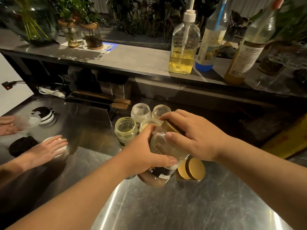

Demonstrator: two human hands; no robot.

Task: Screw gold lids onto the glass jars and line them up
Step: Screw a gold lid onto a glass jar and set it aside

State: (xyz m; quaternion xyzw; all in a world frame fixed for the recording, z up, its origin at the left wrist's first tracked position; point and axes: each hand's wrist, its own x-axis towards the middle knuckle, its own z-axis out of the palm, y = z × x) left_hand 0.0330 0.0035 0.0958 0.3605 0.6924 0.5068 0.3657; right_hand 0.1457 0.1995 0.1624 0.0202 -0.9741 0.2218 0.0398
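Glass jar (163,153), tilted, sits lifted above the steel counter (182,205), my left hand (146,153) wrapped round its body. My right hand (191,133) clasps the gold lid (169,126) at its mouth. Just behind the jar stand four open jars (126,130); two spare lids (192,168) lie beside its right.
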